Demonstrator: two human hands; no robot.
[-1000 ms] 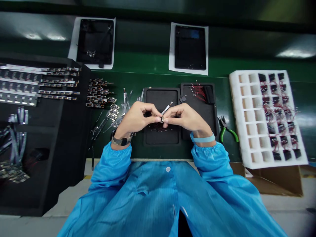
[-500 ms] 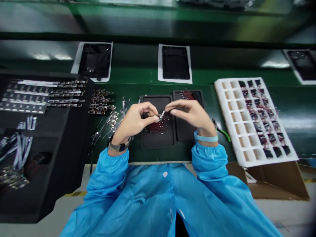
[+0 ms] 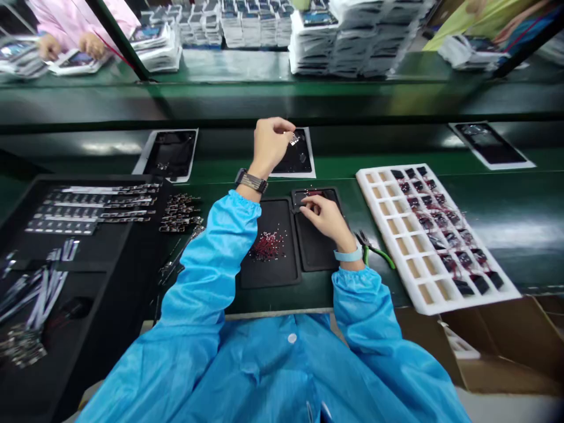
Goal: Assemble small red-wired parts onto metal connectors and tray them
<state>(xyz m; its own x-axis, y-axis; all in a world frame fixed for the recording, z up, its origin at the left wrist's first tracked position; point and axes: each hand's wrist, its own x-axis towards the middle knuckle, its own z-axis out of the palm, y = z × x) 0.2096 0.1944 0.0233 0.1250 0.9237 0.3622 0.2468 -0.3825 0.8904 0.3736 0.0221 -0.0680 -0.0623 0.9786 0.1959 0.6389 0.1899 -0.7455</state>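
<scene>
My left hand (image 3: 271, 144) reaches out over the middle dark glass panel (image 3: 291, 161), its thumb and fingers pinched on a small silvery circuit board (image 3: 294, 140) close to the panel's surface. My right hand (image 3: 325, 218) is above the right black tray (image 3: 315, 255), fingers curled toward the thumb. Whatever may be between those fingertips is too small to make out. Beside it, the left black tray (image 3: 268, 275) carries a heap of small red-wired parts (image 3: 268, 247). More such parts (image 3: 314, 192) lie at the far end of the right tray.
At right are green-handled pliers (image 3: 379, 252) and a white foam tray (image 3: 374, 197) of black wired parts. Left stand boards (image 3: 178, 214) and a black bin (image 3: 103, 258). Other panels (image 3: 170, 155) lie along the line. Across the shelf, stacked panels (image 3: 308, 44) and a co-worker's hands (image 3: 90, 44) show.
My left hand has moved forward from above the left tray to the middle panel, carrying the small board. My right hand has separated from it and lowered over the right tray. The view has tilted up.
</scene>
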